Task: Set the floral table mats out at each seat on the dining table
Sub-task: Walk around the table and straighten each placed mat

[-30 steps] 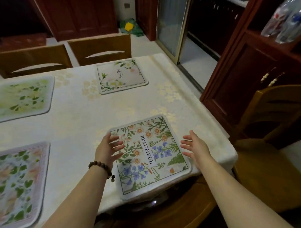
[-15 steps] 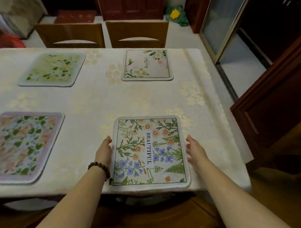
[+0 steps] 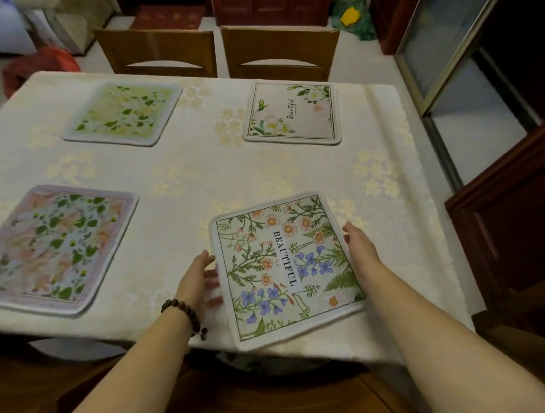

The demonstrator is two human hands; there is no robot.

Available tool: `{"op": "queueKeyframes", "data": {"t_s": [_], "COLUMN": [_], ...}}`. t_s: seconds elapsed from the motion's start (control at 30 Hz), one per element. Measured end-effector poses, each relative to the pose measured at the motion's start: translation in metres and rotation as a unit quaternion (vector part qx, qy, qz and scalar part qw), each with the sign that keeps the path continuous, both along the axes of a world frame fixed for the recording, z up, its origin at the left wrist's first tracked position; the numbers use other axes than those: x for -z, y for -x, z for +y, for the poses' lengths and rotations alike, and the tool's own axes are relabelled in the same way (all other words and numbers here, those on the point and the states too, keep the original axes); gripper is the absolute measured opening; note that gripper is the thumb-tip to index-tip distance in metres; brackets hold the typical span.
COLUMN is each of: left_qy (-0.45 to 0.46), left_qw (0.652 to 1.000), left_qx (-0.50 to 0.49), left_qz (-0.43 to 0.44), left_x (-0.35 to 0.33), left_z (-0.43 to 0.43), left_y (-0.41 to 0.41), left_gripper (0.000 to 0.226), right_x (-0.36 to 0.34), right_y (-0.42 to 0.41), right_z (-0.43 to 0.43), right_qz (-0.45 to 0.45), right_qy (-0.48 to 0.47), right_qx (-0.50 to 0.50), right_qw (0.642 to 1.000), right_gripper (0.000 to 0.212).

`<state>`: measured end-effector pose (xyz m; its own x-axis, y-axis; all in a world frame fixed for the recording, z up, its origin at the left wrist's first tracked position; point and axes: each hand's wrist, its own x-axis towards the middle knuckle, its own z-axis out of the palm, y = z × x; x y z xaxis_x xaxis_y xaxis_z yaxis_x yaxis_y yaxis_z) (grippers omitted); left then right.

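The BEAUTIFUL mat lay on the counter, turned out of square, its near corner right at the cloth-covered edge. The left hand touched the mat's left side with straight, relaxed fingers. The right hand lay flat against its right side, gripping nothing. Three more mats were already down: a pink mat to the left of the BEAUTIFUL mat, a cream mat straight beyond it, and a green mat beyond it to the left.

The main risk seemed to be that near corner. With only open hands nudging the sides, a turn that swung it further toward the person could carry it over the edge, and the mat might tip off. Pushing sideways on a soft mat could also drag the tablecloth under it into folds, pulling at the cream mat beyond. Uneven pressure from the two hands would likely leave the mat crooked.
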<state>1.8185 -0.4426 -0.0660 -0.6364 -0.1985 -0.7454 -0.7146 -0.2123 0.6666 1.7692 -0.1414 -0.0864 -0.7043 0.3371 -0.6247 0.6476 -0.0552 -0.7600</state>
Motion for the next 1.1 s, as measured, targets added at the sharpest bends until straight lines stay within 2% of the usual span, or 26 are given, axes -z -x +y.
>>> {"op": "queueKeyframes", "data": {"t_s": [0.23,0.47,0.6,0.7,0.83,0.97,1.1], "left_qy": [-0.052,-0.055,-0.027,0.0,0.011,0.028,0.025], "left_qw": [0.998,0.996,0.998,0.996,0.987,0.976,0.973], "left_qx": [0.002,0.032,0.05,0.061,0.109,0.174,0.203], "left_qz": [-0.031,-0.062,-0.005,0.061,0.117,0.125,0.105], "left_x": [0.002,-0.002,-0.014,-0.023,-0.031,-0.022,-0.007], "left_z": [-0.013,-0.027,-0.041,-0.051,-0.051,-0.038,-0.026], "left_y": [-0.015,-0.021,-0.001,0.033,0.081,0.109,0.114], "left_gripper": [0.042,0.054,0.054,0.053,0.054,0.06,0.065], "right_x": [-0.011,-0.017,-0.02,-0.022,-0.02,-0.011,0.002], "right_y": [0.059,0.094,0.081,0.046,-0.015,-0.065,-0.098], "right_z": [-0.012,-0.02,-0.01,-0.006,-0.013,-0.025,-0.039], "right_qz": [0.009,-0.013,0.025,0.045,0.062,0.055,0.047], "right_qy": [-0.071,-0.108,-0.114,-0.022,0.045,0.047,0.038], "right_qx": [-0.117,-0.239,-0.166,-0.087,-0.002,0.079,0.115], "right_qw": [0.991,0.965,0.979,0.995,0.997,0.994,0.992], "right_gripper": [0.044,0.061,0.055,0.046,0.036,0.02,0.019]}}
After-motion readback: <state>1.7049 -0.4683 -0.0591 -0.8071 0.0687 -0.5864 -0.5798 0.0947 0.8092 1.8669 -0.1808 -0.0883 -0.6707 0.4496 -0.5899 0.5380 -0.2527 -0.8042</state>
